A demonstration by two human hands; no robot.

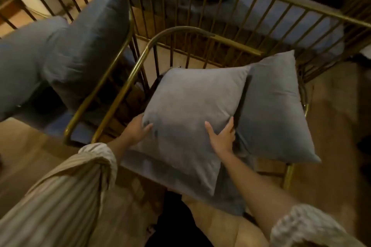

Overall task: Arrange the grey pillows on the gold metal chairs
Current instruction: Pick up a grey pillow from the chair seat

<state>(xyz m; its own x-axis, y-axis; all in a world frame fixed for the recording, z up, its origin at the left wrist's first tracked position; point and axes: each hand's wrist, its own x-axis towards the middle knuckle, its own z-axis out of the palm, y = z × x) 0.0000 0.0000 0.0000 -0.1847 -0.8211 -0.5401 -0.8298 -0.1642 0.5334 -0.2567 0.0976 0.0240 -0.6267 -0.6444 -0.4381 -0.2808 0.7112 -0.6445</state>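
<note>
The person wears a loose shirt in pale beige with fine vertical stripes. The left sleeve (pixel 66 192), in the lower left of the frame, is pushed up and bunched into a thick rolled cuff. The right sleeve (pixel 309 228), at the lower right corner, ends in a similar crumpled, striped cuff. Both forearms are bare below the cuffs, as are the left hand (pixel 136 129) and right hand (pixel 221 138).

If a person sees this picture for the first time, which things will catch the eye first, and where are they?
The eye goes first to the grey pillow in the middle, with the left hand on its left edge and the right hand near its lower right side. A second grey pillow leans just right of it, both on a gold metal chair. At the upper left, two more pillows fill a neighbouring chair.
</note>
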